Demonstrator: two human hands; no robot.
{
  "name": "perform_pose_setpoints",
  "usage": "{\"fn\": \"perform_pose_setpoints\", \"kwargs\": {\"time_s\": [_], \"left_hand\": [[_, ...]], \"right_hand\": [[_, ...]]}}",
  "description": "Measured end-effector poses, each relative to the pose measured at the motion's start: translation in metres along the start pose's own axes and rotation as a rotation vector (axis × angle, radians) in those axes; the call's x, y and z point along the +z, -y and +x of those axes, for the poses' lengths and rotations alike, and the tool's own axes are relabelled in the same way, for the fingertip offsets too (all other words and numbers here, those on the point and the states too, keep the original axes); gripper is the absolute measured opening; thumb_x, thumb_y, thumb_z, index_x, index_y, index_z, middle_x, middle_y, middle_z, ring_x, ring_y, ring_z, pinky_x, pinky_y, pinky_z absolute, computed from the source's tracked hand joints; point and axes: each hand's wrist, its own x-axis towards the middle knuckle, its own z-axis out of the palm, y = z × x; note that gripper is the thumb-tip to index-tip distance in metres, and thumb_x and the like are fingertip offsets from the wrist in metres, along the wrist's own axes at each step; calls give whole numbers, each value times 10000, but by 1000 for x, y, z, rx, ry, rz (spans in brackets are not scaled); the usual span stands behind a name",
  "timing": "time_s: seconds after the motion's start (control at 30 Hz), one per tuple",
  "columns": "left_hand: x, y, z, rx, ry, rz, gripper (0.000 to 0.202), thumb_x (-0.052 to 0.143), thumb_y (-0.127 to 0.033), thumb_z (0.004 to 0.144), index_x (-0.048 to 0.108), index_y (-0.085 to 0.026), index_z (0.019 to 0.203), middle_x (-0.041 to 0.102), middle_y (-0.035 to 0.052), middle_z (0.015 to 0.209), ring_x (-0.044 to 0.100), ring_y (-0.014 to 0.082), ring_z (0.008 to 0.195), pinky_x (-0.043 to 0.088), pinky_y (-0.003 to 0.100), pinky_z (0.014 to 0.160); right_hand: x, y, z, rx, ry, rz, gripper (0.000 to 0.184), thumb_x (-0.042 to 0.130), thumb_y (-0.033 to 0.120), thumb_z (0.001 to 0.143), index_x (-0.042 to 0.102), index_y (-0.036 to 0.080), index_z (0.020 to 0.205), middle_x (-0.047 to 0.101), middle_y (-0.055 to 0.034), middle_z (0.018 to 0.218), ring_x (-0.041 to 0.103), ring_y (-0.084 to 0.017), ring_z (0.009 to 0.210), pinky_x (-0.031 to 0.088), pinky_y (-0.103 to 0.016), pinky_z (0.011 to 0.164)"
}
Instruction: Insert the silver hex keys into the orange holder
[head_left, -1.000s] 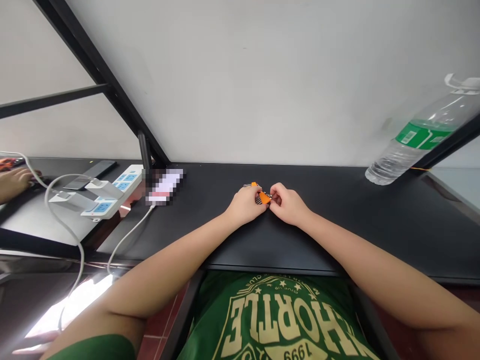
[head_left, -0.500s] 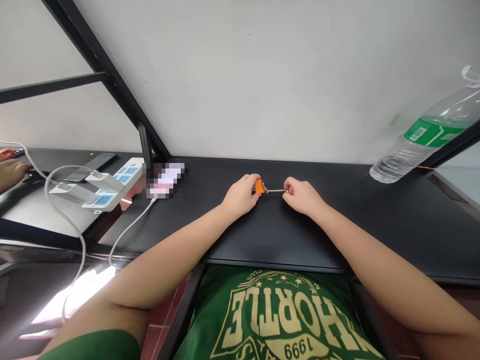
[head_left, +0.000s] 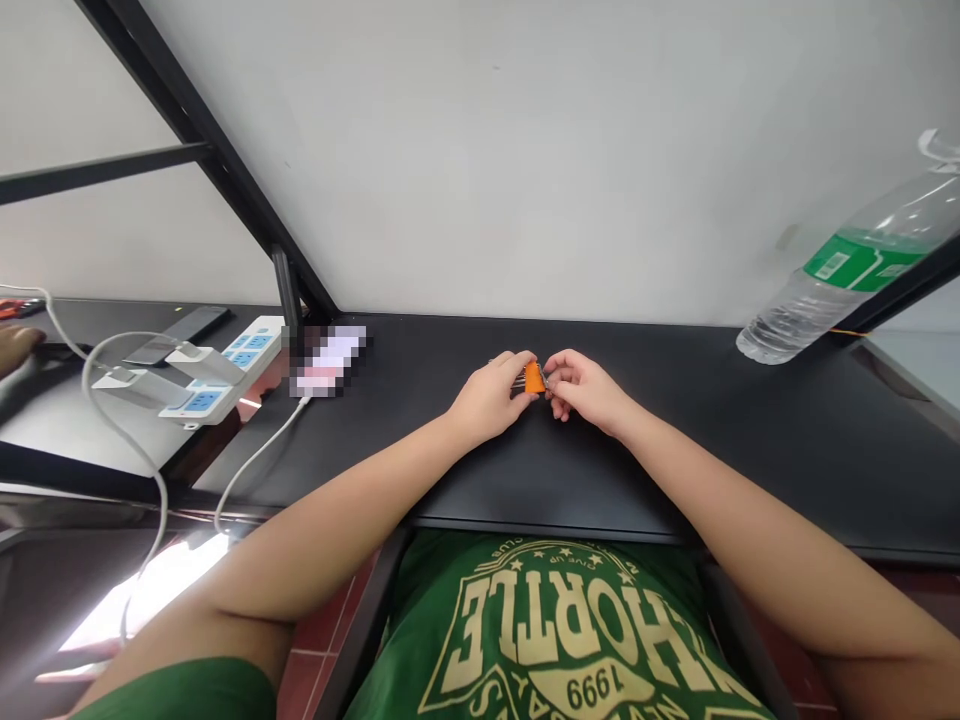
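Note:
A small orange binder clip (head_left: 534,378) with silver wire handles is held between both my hands just above the black tabletop (head_left: 675,440). My left hand (head_left: 491,398) is closed on the clip's left side, thumb and fingers pinching it. On the clip's right side my right hand (head_left: 585,392) is closed too, its fingertips pinched at the wire handle. The two hands nearly touch around the clip. Most of the clip's handles are hidden by my fingers.
A clear water bottle (head_left: 840,285) with a green label stands at the far right. At the left are a white power strip (head_left: 217,375) with cables, a blurred phone (head_left: 326,362) on a white cable, a dark phone (head_left: 180,330), and another person's hand (head_left: 13,345).
Half a second ago my right hand was pulled away to the right with a wire handle stretched out from the clip. It has come back to the clip, and the hands are together again.

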Motion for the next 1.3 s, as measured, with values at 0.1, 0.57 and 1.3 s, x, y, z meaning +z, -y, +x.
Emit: {"fn": "perform_pose_setpoints", "kwargs": {"time_s": [0.1,0.57,1.3], "left_hand": [[0,-4,-1,13,31,79,443,676,-276,924,557,-283,1351,653,41,1130,658,188,930,531,293,807],[-2,27,8,-88,27,-27,400,696,-265,903,579,-277,1285,670,33,1127,669,202,1019,553,340,935],[7,3,6,40,-21,11,431,682,-273,917,575,-235,1332,696,60,1143,663,228,1065,541,352,935]], "right_hand": [[-1,-2,2,39,-10,58,330,609,171,732,530,229,1047,640,52,706,608,-128,522,499,-246,482],[-60,1,6,90,-304,-747,196,608,140,726,723,219,863,688,10,754,611,-156,685,445,-280,651],[-15,6,-3,-111,-141,-426,118,623,295,864,609,224,957,669,1,860,623,-150,690,502,-304,681]]}}
